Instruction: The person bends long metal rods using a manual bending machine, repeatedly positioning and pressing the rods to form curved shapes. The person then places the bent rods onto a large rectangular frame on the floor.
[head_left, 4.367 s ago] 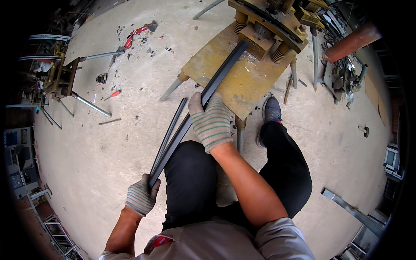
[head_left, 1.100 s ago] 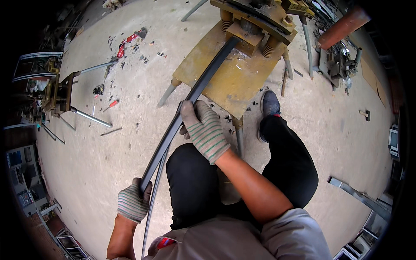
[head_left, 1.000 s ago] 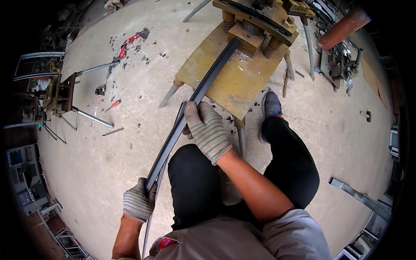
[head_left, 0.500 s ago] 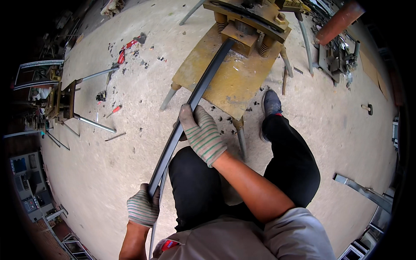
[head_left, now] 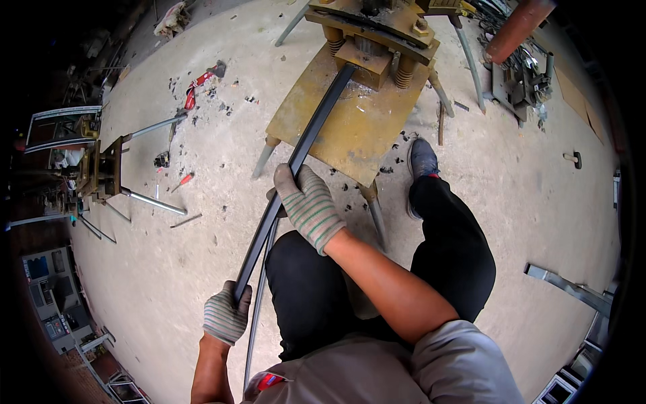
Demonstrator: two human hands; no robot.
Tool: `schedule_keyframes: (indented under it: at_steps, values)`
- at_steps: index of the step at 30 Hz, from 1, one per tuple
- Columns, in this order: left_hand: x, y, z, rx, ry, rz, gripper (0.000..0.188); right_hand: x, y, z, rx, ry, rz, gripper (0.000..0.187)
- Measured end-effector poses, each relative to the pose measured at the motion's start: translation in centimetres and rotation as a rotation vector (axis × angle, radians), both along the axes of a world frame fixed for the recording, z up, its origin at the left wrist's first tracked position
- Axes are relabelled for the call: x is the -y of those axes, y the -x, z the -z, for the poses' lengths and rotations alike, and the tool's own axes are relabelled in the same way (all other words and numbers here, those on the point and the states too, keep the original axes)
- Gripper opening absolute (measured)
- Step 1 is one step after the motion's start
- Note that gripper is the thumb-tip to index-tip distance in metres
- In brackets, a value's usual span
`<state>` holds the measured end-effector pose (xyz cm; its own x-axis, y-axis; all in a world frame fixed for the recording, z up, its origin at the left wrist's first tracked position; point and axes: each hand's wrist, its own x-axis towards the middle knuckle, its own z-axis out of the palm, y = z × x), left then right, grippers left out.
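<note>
A long dark metal profile (head_left: 319, 121) runs aslant from near my left knee up to the press. My left hand (head_left: 227, 314), in a striped knit glove, is closed around its near end. My right hand (head_left: 309, 207), gloved alike, grips it about midway, thumb along the top and fingers partly hidden beneath. The far end meets the brass-coloured block (head_left: 365, 64) of the press; whether it enters the block is hard to make out. Under the block lies a worn yellowish plate (head_left: 356, 135) on metal legs. A second thin strip (head_left: 259, 303) slants below the profile, beside my knee.
Dark scraps lie scattered on the concrete floor around the press legs. To the left are a red-handled screwdriver (head_left: 182, 182) and another press-like stand (head_left: 101, 168). A red cylinder (head_left: 518, 30) juts in at upper right. A mallet (head_left: 573, 159) and a metal bar (head_left: 565, 286) lie right.
The view has shifted slightly. My left hand and the profile's near end have moved a little forward and right. Both hands keep their hold, and the far end stays at the block.
</note>
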<state>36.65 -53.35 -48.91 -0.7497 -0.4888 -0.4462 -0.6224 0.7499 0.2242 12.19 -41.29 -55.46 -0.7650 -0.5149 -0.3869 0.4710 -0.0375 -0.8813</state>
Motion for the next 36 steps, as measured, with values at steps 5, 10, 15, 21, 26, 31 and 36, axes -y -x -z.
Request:
schedule_keyframes:
  at_steps: [5,10,15,21,26,31,36]
  values:
    - [-0.3,0.6,-0.4,0.058,0.054,0.014,0.032,1.0,0.2,-0.5,0.076,0.069,0.081,0.045]
    - [0.4,0.6,-0.3,0.009,0.09,0.038,0.033,2.2,1.1,-1.2,0.132,0.142,0.185,0.046]
    - [0.5,0.7,-0.9,0.041,0.054,0.025,0.033,3.2,5.1,-2.6,0.234,0.114,0.386,0.044]
    - [1.3,1.0,-0.1,0.039,0.064,0.042,0.034,5.2,13.8,2.6,0.011,-0.172,0.582,0.055]
    - [1.3,1.2,-0.1,0.044,-0.012,0.013,0.034,5.6,14.6,3.3,-0.115,-0.309,0.635,0.059]
    - [1.1,1.3,0.2,0.052,0.047,0.013,0.034,4.0,14.1,-0.9,0.045,-0.327,0.468,0.066]
    - [1.3,1.5,0.1,0.016,0.107,0.034,0.034,4.3,14.7,-0.1,0.159,-0.153,0.53,0.062]
